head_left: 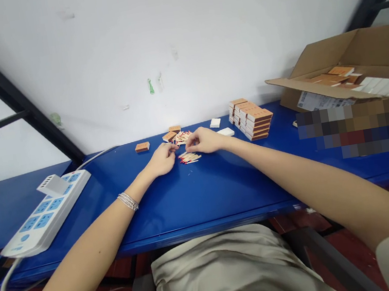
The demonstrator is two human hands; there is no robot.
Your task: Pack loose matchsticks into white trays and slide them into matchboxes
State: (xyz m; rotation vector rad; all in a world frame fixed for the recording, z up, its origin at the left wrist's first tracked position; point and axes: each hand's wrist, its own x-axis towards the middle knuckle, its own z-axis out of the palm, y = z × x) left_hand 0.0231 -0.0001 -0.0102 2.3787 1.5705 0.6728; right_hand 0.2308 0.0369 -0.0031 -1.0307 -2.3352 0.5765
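A loose heap of red-tipped matches lies on the blue table, just beyond my hands. Nearer to me is a smaller bunch of matches, laid roughly side by side with most red heads to the left. My left hand rests at the left of the heap, fingers curled together at its edge. From the right, my right hand reaches in with thumb and fingertips pinched between the heap and the bunch. Whatever either pinch holds is too small to make out.
Orange matchboxes lie left of and behind the heap. White box trays and a matchbox stack stand to the right. An open carton holds more boxes. A white power strip lies at left; a wall rises behind.
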